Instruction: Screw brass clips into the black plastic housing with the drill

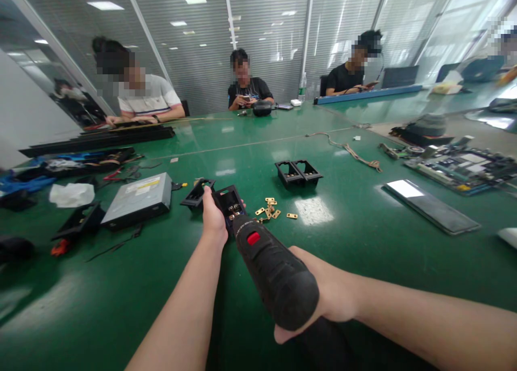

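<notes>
My right hand (pixel 323 285) grips a black cordless drill (pixel 274 268) with a red switch on top. The drill's nose points away from me into a black plastic housing (pixel 229 200); its bit is hidden behind the drill body. My left hand (pixel 213 217) is closed around that housing and holds it tilted toward me, with metal terminals showing inside. Just right of the housing lie several small brass plates (pixel 270 210) with holes. Another black housing (pixel 197 194) rests to the left of my left hand, and a joined double housing (pixel 299 173) sits farther back.
On the left are a silver disc drive (pixel 139 198), a crumpled white bag (pixel 71 195) and another black housing (pixel 81 221). A phone (pixel 430 205), circuit boards (pixel 468 163) and a cord (pixel 355 154) lie to the right. Several people sit around the green table (pixel 404 285).
</notes>
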A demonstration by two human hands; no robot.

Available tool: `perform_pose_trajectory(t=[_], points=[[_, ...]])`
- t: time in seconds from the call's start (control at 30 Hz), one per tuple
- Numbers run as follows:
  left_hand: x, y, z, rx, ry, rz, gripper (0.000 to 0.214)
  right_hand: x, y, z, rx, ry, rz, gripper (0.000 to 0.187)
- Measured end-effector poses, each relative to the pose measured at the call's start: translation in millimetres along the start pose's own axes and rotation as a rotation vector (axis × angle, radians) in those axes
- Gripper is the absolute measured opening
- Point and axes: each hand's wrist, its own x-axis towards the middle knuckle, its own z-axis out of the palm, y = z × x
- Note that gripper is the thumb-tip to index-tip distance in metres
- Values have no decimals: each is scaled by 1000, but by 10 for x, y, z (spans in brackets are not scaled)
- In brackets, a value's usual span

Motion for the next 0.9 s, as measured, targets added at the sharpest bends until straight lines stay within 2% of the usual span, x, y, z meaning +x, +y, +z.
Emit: perform_pose_trajectory(t=[0.5,0.9], points=[[12,-4,-10,-17,20,-34,56,-7,4,-12,-74,19,14,38],[-4,5,3,-15,14,-19,55,12,-3,-5,-41,7,6,36]])
